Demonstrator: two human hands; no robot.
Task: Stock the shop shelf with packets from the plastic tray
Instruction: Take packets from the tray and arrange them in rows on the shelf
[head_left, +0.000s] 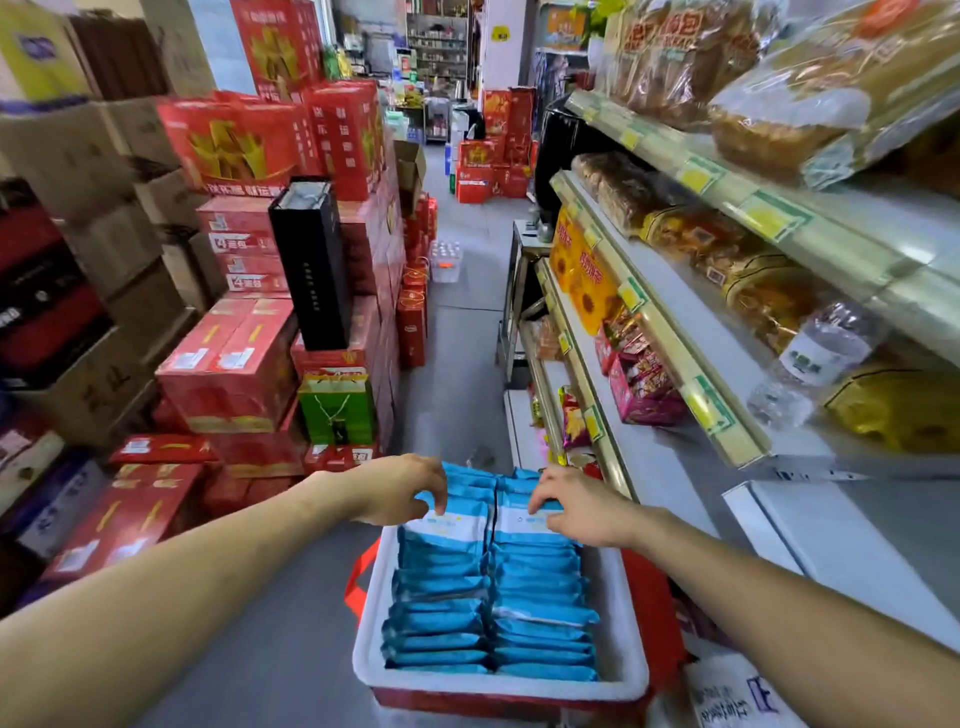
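Note:
A white plastic tray (368, 639) sits low in front of me on something red. It is packed with two rows of blue and white packets (540, 597) standing on edge. My left hand (402, 488) reaches into the far end of the left row, its fingers curled down around the tops of the packets there. Over the far end of the right row, my right hand (569, 506) has its fingers hooked on the packets. The shop shelf (670, 332) runs along the right, with a bare white stretch on its lower level (691, 478).
Bread bags, orange boxes, pink snack packs and a water bottle (815, 358) fill the shelves on the right. Stacks of red cartons (234, 358), a black box (311, 260) and a green bag stand on the left. A grey aisle floor (457, 374) runs ahead between them.

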